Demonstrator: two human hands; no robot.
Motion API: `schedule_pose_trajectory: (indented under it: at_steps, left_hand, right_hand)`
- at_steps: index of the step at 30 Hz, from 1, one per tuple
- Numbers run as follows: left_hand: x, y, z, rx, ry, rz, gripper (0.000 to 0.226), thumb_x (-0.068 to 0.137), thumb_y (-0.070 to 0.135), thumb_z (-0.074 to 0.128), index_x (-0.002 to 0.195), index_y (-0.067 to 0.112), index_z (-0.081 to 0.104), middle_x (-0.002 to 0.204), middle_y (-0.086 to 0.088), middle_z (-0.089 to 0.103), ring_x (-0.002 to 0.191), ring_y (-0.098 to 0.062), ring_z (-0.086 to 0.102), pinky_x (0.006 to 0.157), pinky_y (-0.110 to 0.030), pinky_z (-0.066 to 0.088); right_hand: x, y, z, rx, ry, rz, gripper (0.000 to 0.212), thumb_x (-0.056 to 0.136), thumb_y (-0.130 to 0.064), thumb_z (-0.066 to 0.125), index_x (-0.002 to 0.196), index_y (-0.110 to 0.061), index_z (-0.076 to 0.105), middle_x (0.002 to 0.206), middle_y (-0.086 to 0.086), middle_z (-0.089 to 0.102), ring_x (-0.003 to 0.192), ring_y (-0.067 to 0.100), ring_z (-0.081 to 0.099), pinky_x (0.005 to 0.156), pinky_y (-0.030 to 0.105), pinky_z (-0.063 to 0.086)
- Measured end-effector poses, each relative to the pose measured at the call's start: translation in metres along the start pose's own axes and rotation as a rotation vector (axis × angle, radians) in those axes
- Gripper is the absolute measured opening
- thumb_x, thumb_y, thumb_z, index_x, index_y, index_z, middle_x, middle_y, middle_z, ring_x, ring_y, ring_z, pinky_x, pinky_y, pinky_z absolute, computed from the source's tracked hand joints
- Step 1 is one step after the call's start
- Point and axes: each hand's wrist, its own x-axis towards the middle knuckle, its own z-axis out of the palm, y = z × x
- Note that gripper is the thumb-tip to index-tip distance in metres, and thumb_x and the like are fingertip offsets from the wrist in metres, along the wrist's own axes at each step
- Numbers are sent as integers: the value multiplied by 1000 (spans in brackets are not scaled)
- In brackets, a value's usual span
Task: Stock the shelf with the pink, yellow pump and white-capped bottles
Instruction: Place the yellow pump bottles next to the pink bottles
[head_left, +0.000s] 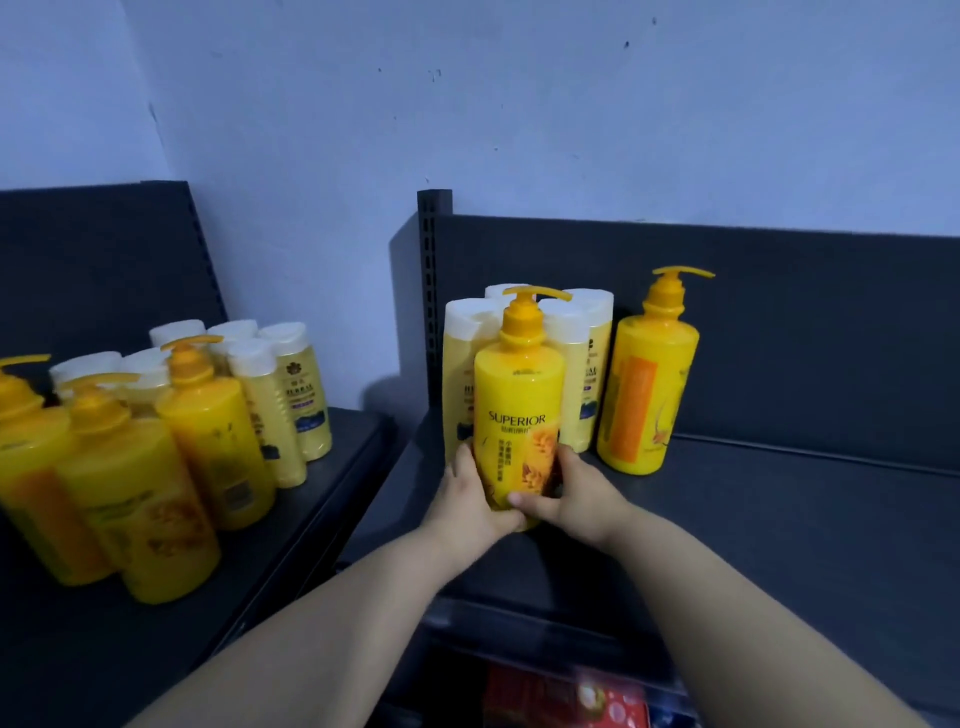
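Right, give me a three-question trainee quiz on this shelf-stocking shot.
1. True or false: only the left hand grips the SUPERIOR pump bottle.
2. What stands directly behind that bottle? A) white-capped bottles B) pink bottles C) a red box
3. Fill in: the lone pump bottle on the same shelf stands to the held bottle's ____.
Key: 1 false, the right hand grips it too; 2 A; 3 right.

Wall (519, 104) stood far behind. Slotted post (431, 270) rose at centre. Red box (561, 696) lay near, low.
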Motion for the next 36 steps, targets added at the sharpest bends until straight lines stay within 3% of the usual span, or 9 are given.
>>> schedule_pose_trajectory:
  at_steps: [5, 11, 15, 18, 22, 26, 28, 33, 36]
  left_hand:
    - [18, -4, 7, -133, -1, -42, 120, 55, 33, 90, 144, 22, 9, 138, -3, 32, 122, -19, 42, 100, -35, 43]
    - [26, -8, 15, -129, 60, -65, 110, 51, 35, 89, 135, 30, 18, 125, 4, 39, 111, -15, 48, 92, -39, 51]
    - [25, -6, 18, -94, 104, -71, 107, 53, 41, 88, 135, 25, 21, 123, 8, 40, 109, -13, 50, 89, -34, 50]
    - [26, -7, 21, -118, 138, -31, 101, 45, 58, 86, 128, 28, 37, 118, 10, 55, 103, -9, 60, 82, -39, 56]
    - [24, -5, 18, -76, 140, -13, 73, 51, 52, 85, 115, 32, 55, 105, 13, 63, 96, -5, 63, 76, -35, 58]
    - [0, 5, 6, -108, 220, -19, 90, 48, 50, 86, 125, 33, 43, 117, 15, 54, 103, -3, 56, 84, -31, 52]
    - [-15, 7, -3, -100, 273, -25, 93, 50, 47, 87, 127, 30, 40, 120, 11, 52, 108, -8, 54, 90, -35, 50]
    - [-65, -2, -39, -104, 413, -56, 97, 48, 40, 88, 130, 27, 38, 121, 6, 53, 110, -12, 54, 92, -36, 49]
    - [-112, -20, -73, -91, 492, -82, 97, 47, 39, 87, 130, 24, 37, 117, 7, 53, 108, -13, 55, 89, -32, 48]
  right_hand:
    - [21, 6, -4, 97, -28, -40, 99, 57, -48, 87, 134, -17, 34, 129, -3, 52, 118, 13, 52, 100, 35, 46]
    - [37, 14, 9, 149, 20, -85, 118, 34, -80, 75, 131, -26, 35, 126, -5, 53, 116, 12, 54, 97, 40, 50]
    - [32, 13, 10, 104, 75, -94, 107, 46, -75, 75, 130, -23, 35, 126, -1, 48, 115, 16, 52, 96, 39, 49]
    - [32, 15, 16, 88, 124, -116, 95, 56, -66, 77, 130, -20, 38, 125, 1, 47, 115, 19, 51, 94, 39, 48]
    - [33, 16, 17, 68, 139, -144, 93, 58, -65, 76, 130, -20, 37, 127, 1, 47, 116, 20, 51, 93, 37, 47]
    - [22, 8, 10, 113, 52, -212, 100, 49, -73, 73, 129, -26, 36, 126, -3, 52, 114, 15, 53, 95, 40, 49]
    - [13, -1, 10, 125, 49, -243, 93, 51, -69, 76, 125, -26, 38, 123, -3, 53, 112, 14, 54, 95, 39, 48]
    - [-19, -48, 24, 73, 10, -325, 98, 45, -75, 71, 123, -26, 38, 121, -3, 53, 112, 16, 54, 95, 40, 48]
    - [-48, -86, 51, 79, -31, -396, 87, 51, -65, 79, 119, -26, 40, 120, -2, 54, 111, 17, 55, 94, 38, 47]
